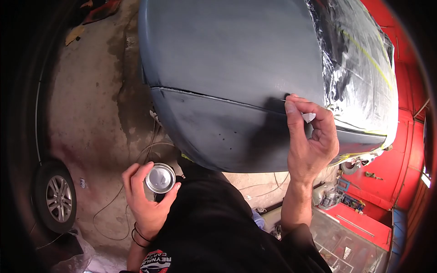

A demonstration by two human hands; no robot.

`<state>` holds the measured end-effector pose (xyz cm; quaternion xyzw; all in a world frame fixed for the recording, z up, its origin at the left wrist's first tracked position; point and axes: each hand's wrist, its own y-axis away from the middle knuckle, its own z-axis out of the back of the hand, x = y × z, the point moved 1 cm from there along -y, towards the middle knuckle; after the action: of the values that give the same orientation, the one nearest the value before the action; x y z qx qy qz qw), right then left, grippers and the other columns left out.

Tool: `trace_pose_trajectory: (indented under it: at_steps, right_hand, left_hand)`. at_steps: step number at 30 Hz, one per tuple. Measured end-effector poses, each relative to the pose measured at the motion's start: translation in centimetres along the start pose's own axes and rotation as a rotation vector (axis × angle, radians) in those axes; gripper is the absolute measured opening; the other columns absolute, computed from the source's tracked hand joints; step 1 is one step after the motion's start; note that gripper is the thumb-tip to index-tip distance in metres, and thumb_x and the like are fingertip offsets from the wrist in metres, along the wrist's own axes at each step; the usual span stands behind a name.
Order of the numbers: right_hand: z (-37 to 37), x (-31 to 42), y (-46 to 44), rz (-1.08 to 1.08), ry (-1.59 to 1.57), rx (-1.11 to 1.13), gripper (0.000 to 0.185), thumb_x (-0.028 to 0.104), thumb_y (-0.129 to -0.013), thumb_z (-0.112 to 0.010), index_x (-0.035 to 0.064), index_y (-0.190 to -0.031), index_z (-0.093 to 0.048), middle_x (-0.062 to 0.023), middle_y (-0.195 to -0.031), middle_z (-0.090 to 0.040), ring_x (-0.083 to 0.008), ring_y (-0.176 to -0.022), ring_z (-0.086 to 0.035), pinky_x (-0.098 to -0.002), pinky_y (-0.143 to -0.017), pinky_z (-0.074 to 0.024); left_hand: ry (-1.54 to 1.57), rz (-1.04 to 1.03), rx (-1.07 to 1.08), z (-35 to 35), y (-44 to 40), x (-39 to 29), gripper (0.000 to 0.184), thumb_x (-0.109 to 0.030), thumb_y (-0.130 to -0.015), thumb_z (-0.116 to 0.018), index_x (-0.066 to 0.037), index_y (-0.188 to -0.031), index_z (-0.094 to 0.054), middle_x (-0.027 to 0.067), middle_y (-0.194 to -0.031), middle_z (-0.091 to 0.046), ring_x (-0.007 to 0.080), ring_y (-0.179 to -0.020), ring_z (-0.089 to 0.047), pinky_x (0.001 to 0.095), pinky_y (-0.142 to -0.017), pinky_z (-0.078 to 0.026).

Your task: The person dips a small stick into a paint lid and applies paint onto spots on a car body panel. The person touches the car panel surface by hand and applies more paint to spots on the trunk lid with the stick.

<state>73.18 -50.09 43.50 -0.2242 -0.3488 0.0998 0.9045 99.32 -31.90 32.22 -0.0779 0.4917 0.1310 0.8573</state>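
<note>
My left hand [144, 200] is wrapped round a small round metal tin [160, 178], its silvery inside facing up. The tin is held away from the car, over the floor. My right hand [314, 136] is closed in a pinch above the grey, dull-coated car body [227, 50]. A small white piece [309, 118] shows under its curled fingers, and a thin pale tip pokes out at the fingertips. What kind of thing it is, I cannot tell. Those fingertips are close to the seam [205, 95] between two panels; whether they touch it is unclear.
Clear masking film [359, 68] covers the windscreen area. A wheel [55, 198] of another vehicle stands at the left. Hoses [109, 227] trail over the concrete floor [86, 100]. At the right are a red wall [387, 168] and a cluttered bench [355, 227].
</note>
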Motion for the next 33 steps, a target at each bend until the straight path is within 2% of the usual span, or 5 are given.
trace_pose_trajectory:
  at_steps: [4,10,13,16,33]
  right_hand:
    - [-0.17,-0.17,0.05,0.023,0.021,-0.016,0.015,-0.006,-0.096,-0.084,0.0024,-0.105,-0.075,-0.0073,-0.1,-0.085,-0.0221,-0.106,-0.083,-0.0408,-0.108,-0.0609]
    - [0.08,-0.46,0.23,0.02,0.027,0.023,0.014,-0.007,-0.098,-0.082,-0.0003,-0.108,-0.075,-0.0142,-0.111,-0.084,-0.016,-0.106,-0.077,-0.0288,-0.097,-0.0584]
    - [-0.16,-0.32,0.04,0.025,0.052,-0.009,0.015,-0.005,-0.096,-0.085,0.0029,-0.104,-0.075,-0.0071,-0.1,-0.085,-0.022,-0.104,-0.083,-0.042,-0.108,-0.0614]
    - [0.08,-0.38,0.18,0.044,0.07,0.031,0.013,-0.008,-0.099,-0.082,0.0,-0.107,-0.075,-0.0136,-0.111,-0.084,-0.0173,-0.108,-0.077,-0.0295,-0.098,-0.0584]
    - [-0.3,-0.87,0.28,0.081,0.033,0.002,0.015,-0.007,-0.096,-0.085,0.001,-0.104,-0.075,-0.0087,-0.101,-0.084,-0.0224,-0.105,-0.082,-0.0414,-0.108,-0.0596]
  left_hand:
    - [-0.005,0.009,-0.005,0.13,0.08,-0.01,0.08,-0.003,-0.069,-0.102,-0.004,-0.14,-0.066,0.0166,-0.141,-0.057,0.0339,-0.122,-0.064,0.0458,-0.104,-0.053]
    - [-0.029,0.015,-0.015,0.36,0.18,-0.17,0.079,-0.003,-0.069,-0.101,-0.004,-0.14,-0.066,0.0164,-0.141,-0.056,0.0335,-0.121,-0.064,0.0454,-0.104,-0.053]
    - [-0.039,0.024,-0.017,0.39,0.32,-0.19,0.08,-0.003,-0.069,-0.101,-0.005,-0.14,-0.066,0.0165,-0.141,-0.057,0.0335,-0.122,-0.064,0.0454,-0.104,-0.053]
    - [-0.044,0.029,-0.019,0.38,0.3,-0.33,0.08,-0.003,-0.069,-0.102,-0.005,-0.14,-0.066,0.0168,-0.141,-0.057,0.0338,-0.122,-0.064,0.0455,-0.104,-0.053]
    - [-0.049,0.018,-0.012,0.35,0.3,-0.28,0.081,-0.006,-0.068,-0.103,-0.004,-0.14,-0.066,0.0178,-0.14,-0.057,0.0354,-0.122,-0.063,0.0466,-0.104,-0.053]
